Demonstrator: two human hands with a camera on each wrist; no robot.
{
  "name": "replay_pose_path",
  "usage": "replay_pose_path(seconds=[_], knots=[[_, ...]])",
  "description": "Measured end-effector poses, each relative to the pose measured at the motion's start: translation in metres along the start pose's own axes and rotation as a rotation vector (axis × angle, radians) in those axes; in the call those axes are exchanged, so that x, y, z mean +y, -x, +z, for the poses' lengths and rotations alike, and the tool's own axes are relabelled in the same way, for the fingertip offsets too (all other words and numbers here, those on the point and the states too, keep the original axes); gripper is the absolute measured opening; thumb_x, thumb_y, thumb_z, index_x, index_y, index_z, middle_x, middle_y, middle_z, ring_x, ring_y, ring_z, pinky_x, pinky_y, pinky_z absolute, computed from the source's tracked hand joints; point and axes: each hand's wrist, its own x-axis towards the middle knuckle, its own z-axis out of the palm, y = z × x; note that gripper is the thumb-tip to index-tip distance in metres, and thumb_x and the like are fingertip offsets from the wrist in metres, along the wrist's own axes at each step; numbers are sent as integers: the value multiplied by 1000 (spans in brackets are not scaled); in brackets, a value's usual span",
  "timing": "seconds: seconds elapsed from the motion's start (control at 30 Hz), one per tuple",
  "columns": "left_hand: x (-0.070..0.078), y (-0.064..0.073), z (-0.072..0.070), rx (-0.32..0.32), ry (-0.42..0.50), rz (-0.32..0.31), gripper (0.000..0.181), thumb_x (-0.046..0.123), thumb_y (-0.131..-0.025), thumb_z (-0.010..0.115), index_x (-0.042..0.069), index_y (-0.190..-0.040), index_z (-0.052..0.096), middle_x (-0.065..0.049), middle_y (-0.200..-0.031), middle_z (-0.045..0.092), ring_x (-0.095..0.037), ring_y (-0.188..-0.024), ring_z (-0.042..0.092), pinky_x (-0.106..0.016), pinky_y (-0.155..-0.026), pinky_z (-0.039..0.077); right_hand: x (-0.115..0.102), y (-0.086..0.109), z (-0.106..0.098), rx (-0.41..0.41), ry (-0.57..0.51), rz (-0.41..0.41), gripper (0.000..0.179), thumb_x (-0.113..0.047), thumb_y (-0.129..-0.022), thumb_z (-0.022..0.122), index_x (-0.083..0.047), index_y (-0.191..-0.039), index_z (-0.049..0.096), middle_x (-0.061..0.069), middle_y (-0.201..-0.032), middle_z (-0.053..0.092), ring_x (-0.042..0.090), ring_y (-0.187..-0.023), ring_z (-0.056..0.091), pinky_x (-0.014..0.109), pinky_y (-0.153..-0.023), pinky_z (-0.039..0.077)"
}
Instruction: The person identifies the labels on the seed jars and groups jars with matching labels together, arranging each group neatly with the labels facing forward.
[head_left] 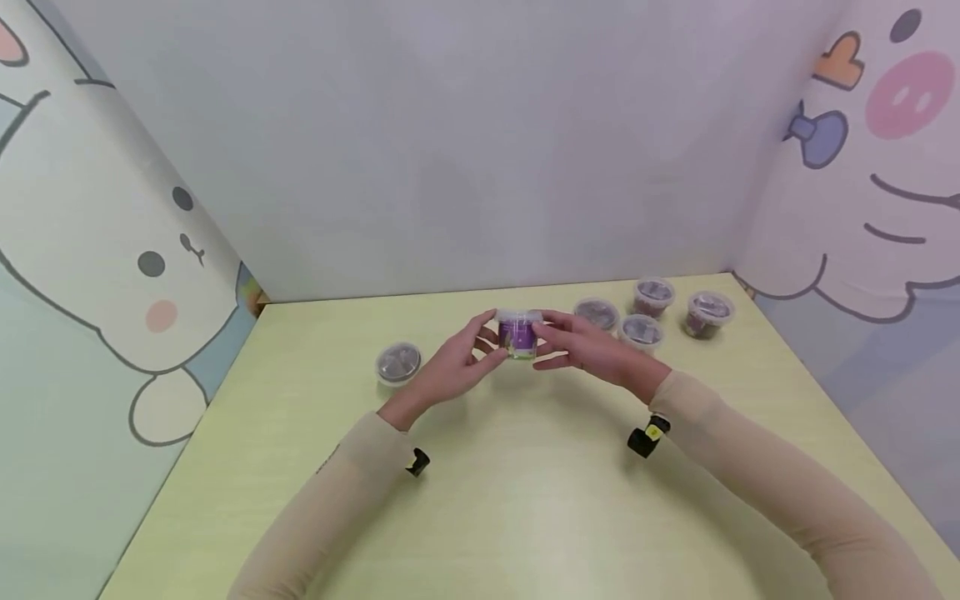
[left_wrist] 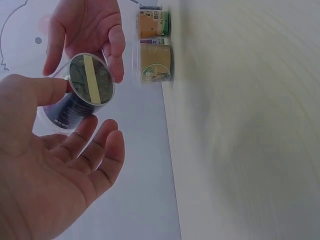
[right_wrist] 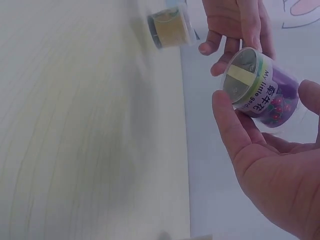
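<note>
A small clear plastic tub (head_left: 517, 336) with a purple label is held up above the table, between both hands. Its label reads "My little" and shows red berry-like shapes (right_wrist: 280, 106) in the right wrist view. A pale strip crosses the tub's see-through base (left_wrist: 91, 80) in the left wrist view. My left hand (head_left: 459, 364) grips the tub from the left, thumb low and fingers behind. From the right, my right hand (head_left: 588, 343) holds it with fingertips at the lid and side. Part of the tub is hidden by the fingers.
One lidded tub (head_left: 399, 363) stands left of the left forearm. Several more lidded tubs, among them one at the far right (head_left: 708, 314), stand beyond the right hand. The pale yellow table (head_left: 510, 500) meets a white wall panel (head_left: 480, 167) at the back.
</note>
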Motion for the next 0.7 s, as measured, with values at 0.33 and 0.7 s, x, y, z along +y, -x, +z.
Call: replay_pose_path(seconds=[0.33,0.7], knots=[[0,-8,2,6,68,1,69,35,-105,57,9,-159,24,-6,-120,62,-18,-101,63,-32,-79,57,-4,-1,0,36,-126,7,72,-38,-106,54,2,-157,22,25,-143,44,35,-117,61,47,-99,51],[-3,-11,4,-10,150,-1,71,35,-106,55,13,-162,17,-10,-123,61,-32,-105,64,-34,-81,56,-6,0,1,66,-181,12,83,-12,-102,62,-1,-161,5,26,-151,35,30,-124,55,50,-101,49]])
